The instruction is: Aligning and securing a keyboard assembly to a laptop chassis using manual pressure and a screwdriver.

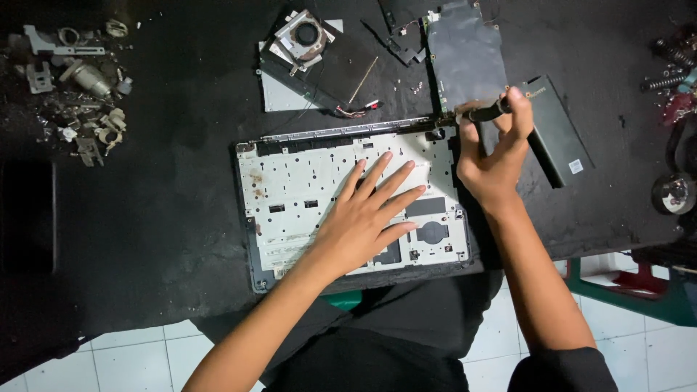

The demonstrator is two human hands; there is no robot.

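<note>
Pressing my left hand point(370, 218) flat, fingers spread wide, I pin down the laptop shell point(290, 189), a shallow rectangular tray of pale, perforated metal framed in dark plastic, lying in the middle of the counter point(160, 218). The metal is matte and speckled with a few rusty spots near its left side. My right hand point(494, 160) is closed around a screwdriver point(483, 112) with a smooth, dark, rounded handle; its tip points left at the shell's upper right corner, by the hinge strip.

The counter is a rough, black, dusty surface. Just above the shell lies a flat dark circuit board point(465, 58), long and rectangular with small notches on its edges. Beside my right hand rests a slim black battery pack point(555, 131), a glossy slab set at a slant. Further left sits a cooling fan point(305, 36), round inside a coppery metal housing, on top of a thin grey plate point(279, 91). At the far left is a scatter of small metal parts point(80, 87), brackets and hinges, dull silver and irregular. Below the counter's edge, white floor tiles point(138, 359) show.
</note>
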